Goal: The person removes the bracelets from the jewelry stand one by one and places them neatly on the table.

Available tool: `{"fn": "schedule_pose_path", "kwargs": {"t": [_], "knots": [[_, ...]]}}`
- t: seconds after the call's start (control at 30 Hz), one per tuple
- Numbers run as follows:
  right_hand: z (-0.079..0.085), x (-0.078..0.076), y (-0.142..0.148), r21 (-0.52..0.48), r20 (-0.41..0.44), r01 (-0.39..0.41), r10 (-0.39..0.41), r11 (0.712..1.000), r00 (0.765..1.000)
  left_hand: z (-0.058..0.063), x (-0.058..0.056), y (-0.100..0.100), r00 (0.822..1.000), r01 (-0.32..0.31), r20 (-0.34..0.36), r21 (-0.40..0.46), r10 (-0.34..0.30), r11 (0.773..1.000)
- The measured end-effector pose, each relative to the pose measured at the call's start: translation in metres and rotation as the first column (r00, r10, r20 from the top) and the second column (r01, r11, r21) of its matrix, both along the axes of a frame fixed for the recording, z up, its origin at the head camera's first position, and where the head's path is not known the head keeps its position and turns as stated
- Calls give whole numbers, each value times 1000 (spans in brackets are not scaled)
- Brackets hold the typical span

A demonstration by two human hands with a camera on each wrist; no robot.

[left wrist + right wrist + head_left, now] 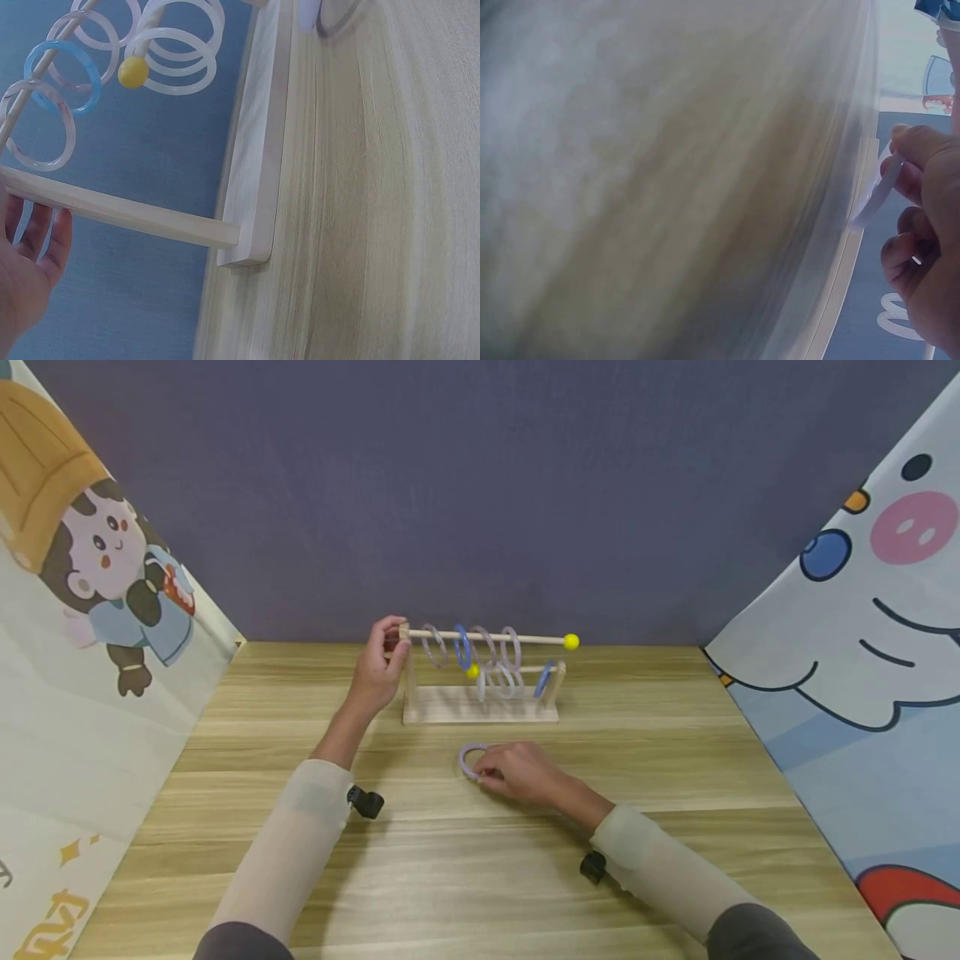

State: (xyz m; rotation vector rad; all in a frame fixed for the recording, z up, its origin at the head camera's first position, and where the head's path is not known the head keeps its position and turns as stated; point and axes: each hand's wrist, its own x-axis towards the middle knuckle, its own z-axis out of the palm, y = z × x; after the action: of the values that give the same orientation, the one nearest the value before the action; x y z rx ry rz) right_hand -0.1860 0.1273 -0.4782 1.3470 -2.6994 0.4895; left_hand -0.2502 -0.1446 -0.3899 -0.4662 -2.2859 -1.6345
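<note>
A wooden bangle stand [480,713] rises near the table's back edge, with two yellow-tipped rods at different heights. My left hand [378,670] grips the top of its left post, thumb in front; in the left wrist view the fingers reach behind the post [127,212]. Pinkish bangles and a blue bangle [462,648] hang on the upper rod [543,640]. Whitish bangles and another blue bangle [543,680] hang on the lower one. In front of the stand, my right hand [528,774] pinches a pale purple bangle [462,763] between thumb and fingers, low over the table.
The wood-grain table [480,877] meets a dark blue-grey wall [480,502] just behind the stand. Printed cartoon panels stand on the left [67,710] and right [847,635]. Black wrist cameras are strapped on the left [366,802] and right [592,866] sleeves.
</note>
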Motion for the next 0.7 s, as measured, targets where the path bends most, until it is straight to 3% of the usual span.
{"fn": "schedule_pose_path", "kwargs": {"t": [0.7], "knots": [[-5,-3,-1,98,47,21,-25,995,999,0,0,0,1000,-11,2,-2,11,1000]]}}
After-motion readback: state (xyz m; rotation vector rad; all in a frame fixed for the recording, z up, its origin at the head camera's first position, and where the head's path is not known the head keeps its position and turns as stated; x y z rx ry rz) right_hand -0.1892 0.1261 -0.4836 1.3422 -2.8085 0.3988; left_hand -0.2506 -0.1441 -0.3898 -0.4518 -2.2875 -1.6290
